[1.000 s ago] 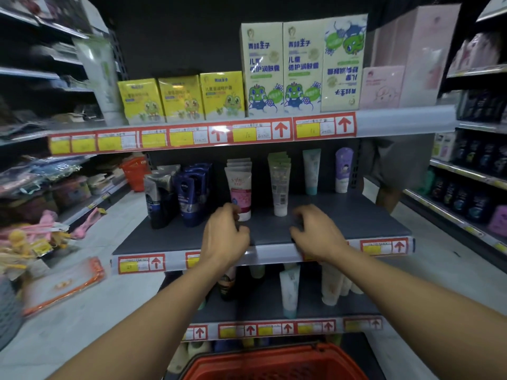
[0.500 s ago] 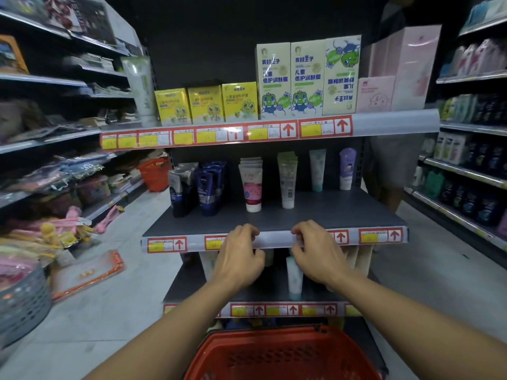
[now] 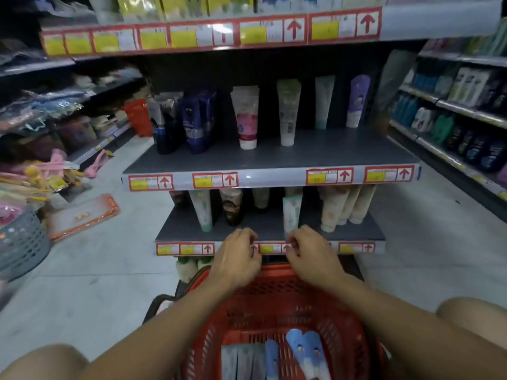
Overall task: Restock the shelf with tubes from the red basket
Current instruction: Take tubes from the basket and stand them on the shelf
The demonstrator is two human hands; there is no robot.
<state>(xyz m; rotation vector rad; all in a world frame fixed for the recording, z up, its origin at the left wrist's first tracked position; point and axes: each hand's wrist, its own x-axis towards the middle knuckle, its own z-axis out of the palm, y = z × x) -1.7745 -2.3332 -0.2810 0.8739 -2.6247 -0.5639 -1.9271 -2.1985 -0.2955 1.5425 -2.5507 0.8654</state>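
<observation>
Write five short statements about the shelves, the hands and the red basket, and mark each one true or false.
1. The red basket holds tubes. True: light blue tubes lie in it.
2. The left hand grips a tube. False: it holds nothing, fingers loosely curled near the lower shelf edge.
3. The right hand is inside the basket. False: it is above the far rim, near the shelf edge.
4. A purple tube stands at the right of the middle shelf. True.
5. The middle shelf's front half is packed with tubes. False: the tubes stand toward the back.
</observation>
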